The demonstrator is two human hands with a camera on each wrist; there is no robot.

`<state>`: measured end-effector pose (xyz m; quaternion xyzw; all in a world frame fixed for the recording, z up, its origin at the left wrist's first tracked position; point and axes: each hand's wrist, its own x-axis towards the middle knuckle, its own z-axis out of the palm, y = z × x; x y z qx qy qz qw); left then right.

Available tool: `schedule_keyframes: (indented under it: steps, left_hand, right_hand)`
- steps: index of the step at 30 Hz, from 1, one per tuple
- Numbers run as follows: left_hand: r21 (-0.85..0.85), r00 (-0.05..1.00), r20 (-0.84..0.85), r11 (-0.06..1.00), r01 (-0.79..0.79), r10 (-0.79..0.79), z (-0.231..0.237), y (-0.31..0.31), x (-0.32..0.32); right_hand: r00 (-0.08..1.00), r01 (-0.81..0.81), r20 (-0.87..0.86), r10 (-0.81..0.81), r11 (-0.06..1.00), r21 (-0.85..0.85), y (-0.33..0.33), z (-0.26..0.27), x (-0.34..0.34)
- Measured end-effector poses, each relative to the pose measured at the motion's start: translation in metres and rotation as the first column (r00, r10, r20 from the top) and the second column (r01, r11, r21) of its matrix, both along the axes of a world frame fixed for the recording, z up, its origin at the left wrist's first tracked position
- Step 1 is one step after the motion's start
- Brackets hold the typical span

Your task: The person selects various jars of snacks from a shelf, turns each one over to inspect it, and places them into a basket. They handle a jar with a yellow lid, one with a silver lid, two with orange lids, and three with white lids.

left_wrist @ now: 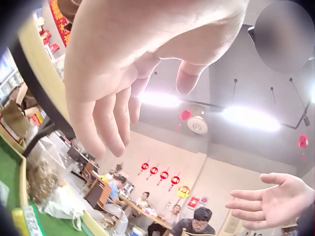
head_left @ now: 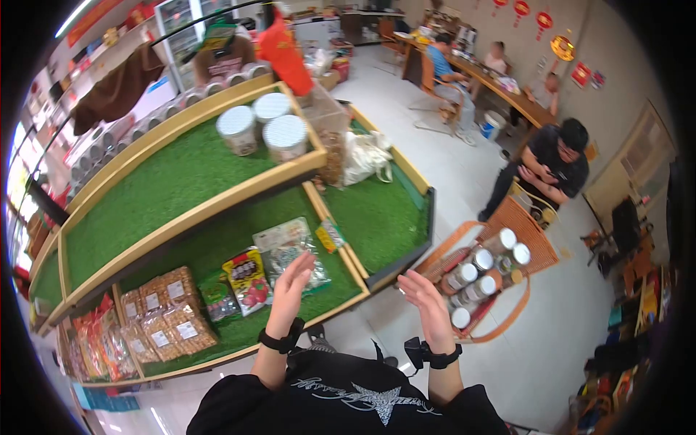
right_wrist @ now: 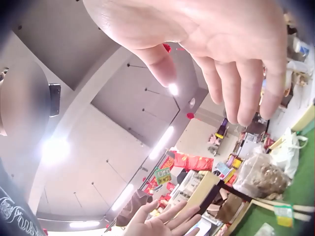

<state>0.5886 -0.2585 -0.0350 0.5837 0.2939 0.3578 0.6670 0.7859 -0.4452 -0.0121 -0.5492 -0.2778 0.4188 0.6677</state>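
Both hands are raised in front of the body, apart from each other, holding nothing. My left hand (head_left: pixel 292 286) has its fingers extended and overlaps the lower green shelf in the head view. Nearest to it lie a clear packet (head_left: pixel 293 250) and a yellow and black bag (head_left: pixel 249 281) with red fruit printed on it. My right hand (head_left: pixel 429 308), fingers straight, is beside a wicker basket (head_left: pixel 535 243) of white-lidded jars (head_left: pixel 478 288). The left wrist view shows the left hand (left_wrist: pixel 133 64) with fingers loosely straight; the right wrist view shows the right hand (right_wrist: pixel 211 44) likewise.
Packs of brown snacks (head_left: pixel 167 312) and red packets (head_left: pixel 101 337) fill the shelf's left part. Three white tubs (head_left: pixel 285 138) stand on the upper tier. A white bag (head_left: pixel 368 158) lies right of it. A person in black (head_left: pixel 554 163) sits behind the basket; others sit at a long table (head_left: pixel 500 87).
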Motion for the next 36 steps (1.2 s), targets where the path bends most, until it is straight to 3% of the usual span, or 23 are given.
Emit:
schedule_keyframes:
  steps: [6, 10, 19, 26, 30, 36]
  left_hand:
    - [-0.097, 0.977, 0.008, 0.973, -0.211, 0.213, -0.004, 0.068, -0.1]
    - [-0.132, 0.953, -0.053, 0.943, -0.304, 0.299, -0.006, 0.083, -0.125]
    - [-0.193, 0.937, -0.063, 0.917, -0.349, 0.344, -0.009, 0.094, -0.141]
    - [-0.184, 0.921, -0.06, 0.902, -0.39, 0.386, 0.0, 0.11, -0.115]
    - [-0.187, 0.946, 0.042, 0.932, -0.31, 0.322, 0.023, 0.129, -0.076]
    - [0.026, 0.975, 0.093, 0.978, -0.206, 0.203, 0.061, 0.166, -0.006]
  right_hand:
    - [0.973, -0.221, -0.044, 0.226, 0.971, 0.091, 0.11, 0.0, -0.058]
    - [0.97, -0.23, -0.068, 0.235, 0.97, 0.075, 0.146, -0.001, -0.074]
    - [0.99, -0.135, 0.034, 0.136, 0.991, -0.026, 0.2, -0.004, -0.067]
    - [0.99, -0.114, 0.084, 0.112, 0.993, 0.012, 0.241, 0.001, -0.04]
    - [0.98, -0.123, 0.163, 0.113, 0.991, 0.054, 0.27, 0.007, -0.009]
    - [0.957, -0.186, 0.253, 0.14, 0.968, 0.168, 0.313, 0.027, 0.024]
